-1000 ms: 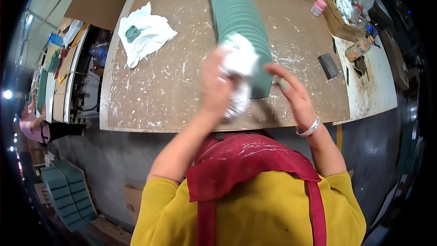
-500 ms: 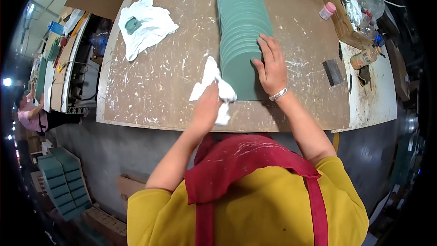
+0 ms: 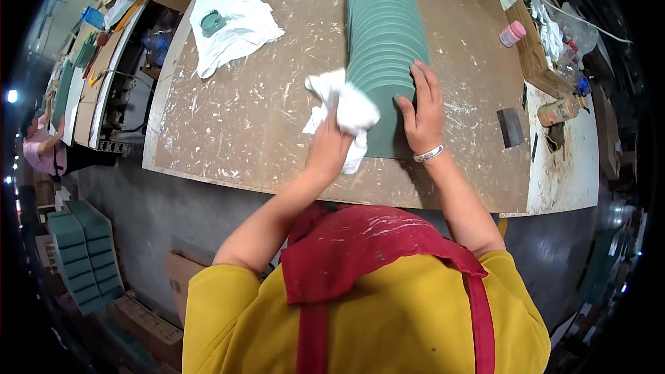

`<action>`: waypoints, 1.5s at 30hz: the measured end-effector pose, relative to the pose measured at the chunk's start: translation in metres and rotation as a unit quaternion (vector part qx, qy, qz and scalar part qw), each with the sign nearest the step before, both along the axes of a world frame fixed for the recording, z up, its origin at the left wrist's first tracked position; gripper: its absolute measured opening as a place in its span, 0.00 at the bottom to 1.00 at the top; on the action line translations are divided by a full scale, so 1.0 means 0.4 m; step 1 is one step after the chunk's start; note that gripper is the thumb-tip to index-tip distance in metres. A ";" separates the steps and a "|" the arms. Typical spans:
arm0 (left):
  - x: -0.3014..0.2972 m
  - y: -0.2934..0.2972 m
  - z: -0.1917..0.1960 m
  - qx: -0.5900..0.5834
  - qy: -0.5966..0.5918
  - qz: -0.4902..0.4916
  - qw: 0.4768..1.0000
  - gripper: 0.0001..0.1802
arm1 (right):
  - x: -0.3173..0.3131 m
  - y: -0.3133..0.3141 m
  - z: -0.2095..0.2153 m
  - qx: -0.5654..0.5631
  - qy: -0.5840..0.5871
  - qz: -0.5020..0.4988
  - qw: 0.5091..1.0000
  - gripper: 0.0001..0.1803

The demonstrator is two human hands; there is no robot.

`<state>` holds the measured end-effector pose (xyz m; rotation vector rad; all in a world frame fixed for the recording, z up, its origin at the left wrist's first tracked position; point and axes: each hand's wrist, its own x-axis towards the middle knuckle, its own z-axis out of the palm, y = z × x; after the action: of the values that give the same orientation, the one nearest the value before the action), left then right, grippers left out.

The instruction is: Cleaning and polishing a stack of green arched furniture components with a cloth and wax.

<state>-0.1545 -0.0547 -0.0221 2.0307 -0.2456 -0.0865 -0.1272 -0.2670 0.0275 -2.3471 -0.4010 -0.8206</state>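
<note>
a: where was the white rag (image 3: 344, 107) at that moment?

b: bunched in the left hand (image 3: 327, 149), fingers clenched around it. it was pressed against the left flank of the row of green plates (image 3: 383, 41), near the row's closest end, with a tail of cloth hanging down toward the table edge.

a: and the right hand (image 3: 422, 107)?

b: lying flat on the near end of that green row, fingers (image 3: 424, 77) stretched out and loose, gripping nothing, just bearing down on the rims. a silver bracelet (image 3: 429, 155) sat at the wrist.

a: so the plates were between the two hands?

b: the near end was, yes: rag on its left, open palm on top and to the right. the row ran away across the brown, paint-speckled worktable (image 3: 256, 118).

a: anything else about?

b: a second white cloth (image 3: 232, 24) lay well apart at the far left of the table, and a small pink-capped bottle (image 3: 512, 33) stood at the far right.
</note>
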 end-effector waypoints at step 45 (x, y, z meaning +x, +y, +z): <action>0.013 0.098 0.268 -0.168 0.074 -0.086 0.979 0.28 | -0.097 0.033 0.071 0.102 0.116 0.041 0.987 0.33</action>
<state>-0.1494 -0.0154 0.0851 1.6555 -0.3191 -0.2837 -0.1662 -0.2538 0.0558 -2.1874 -0.2980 -0.5155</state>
